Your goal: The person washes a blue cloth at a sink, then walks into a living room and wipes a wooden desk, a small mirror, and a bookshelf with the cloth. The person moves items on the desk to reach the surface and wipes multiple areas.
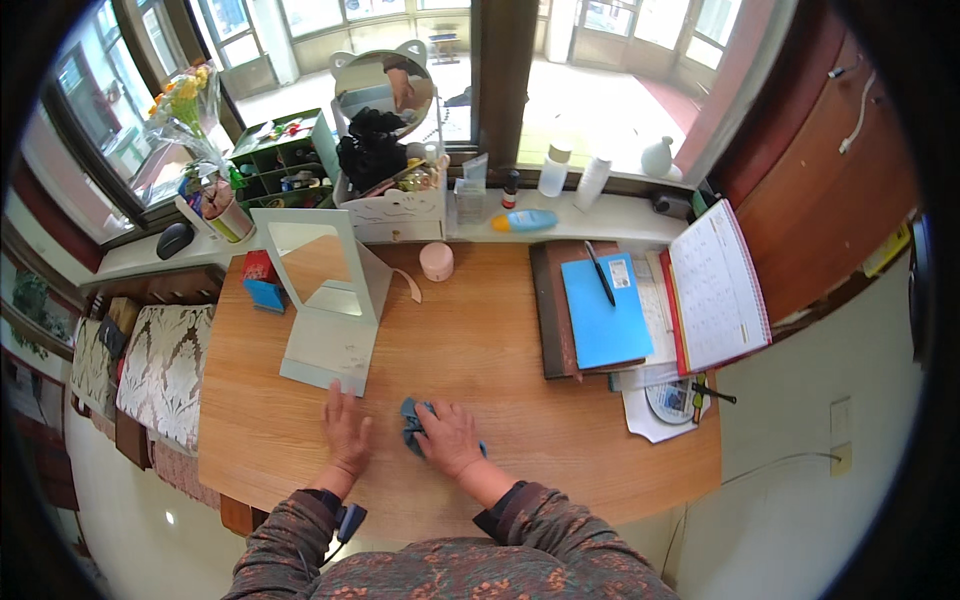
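Note:
On the wooden table, my right hand presses down on a crumpled dark-blue cloth, with folds poking out by the thumb and under the palm. My left hand holds nothing, its fingers apart and low over the tabletop. Its fingertips reach the front edge of a pale folding mirror box, touching it or nearly so. The mirror stands tilted up at the back of that box, with a ribbon strap at its right side.
Behind the mirror box are a pink jar and a small red-and-blue box. At right lie a blue booklet with a black pen and a desk calendar. The windowsill holds bottles, a white organizer and flowers.

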Action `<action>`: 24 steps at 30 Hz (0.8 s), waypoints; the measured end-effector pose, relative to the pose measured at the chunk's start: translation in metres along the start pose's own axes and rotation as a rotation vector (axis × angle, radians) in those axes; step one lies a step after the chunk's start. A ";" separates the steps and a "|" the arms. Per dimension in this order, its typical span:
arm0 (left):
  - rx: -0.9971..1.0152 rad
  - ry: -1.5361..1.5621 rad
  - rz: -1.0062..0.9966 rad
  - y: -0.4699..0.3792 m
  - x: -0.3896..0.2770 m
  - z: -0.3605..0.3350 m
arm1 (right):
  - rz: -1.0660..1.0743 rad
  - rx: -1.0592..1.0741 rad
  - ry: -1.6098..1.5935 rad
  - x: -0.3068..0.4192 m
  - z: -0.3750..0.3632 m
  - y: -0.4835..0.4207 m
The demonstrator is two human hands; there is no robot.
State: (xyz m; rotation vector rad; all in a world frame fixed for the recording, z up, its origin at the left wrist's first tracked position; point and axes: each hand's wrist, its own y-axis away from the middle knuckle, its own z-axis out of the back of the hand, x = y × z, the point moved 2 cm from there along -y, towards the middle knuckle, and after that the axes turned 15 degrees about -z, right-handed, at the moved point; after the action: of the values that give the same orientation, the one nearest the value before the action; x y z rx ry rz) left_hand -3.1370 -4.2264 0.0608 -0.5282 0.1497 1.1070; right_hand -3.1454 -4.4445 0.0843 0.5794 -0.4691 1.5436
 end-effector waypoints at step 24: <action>0.068 0.179 -0.427 -0.213 -0.092 -0.123 | -0.847 -0.594 0.437 -0.246 0.129 0.182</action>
State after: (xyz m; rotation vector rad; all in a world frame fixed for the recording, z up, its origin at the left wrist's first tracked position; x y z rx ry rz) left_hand -2.9732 -4.4315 0.0590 -0.5667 0.2186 0.6362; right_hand -3.3142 -4.7277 0.0432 -0.0532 -0.2616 0.6279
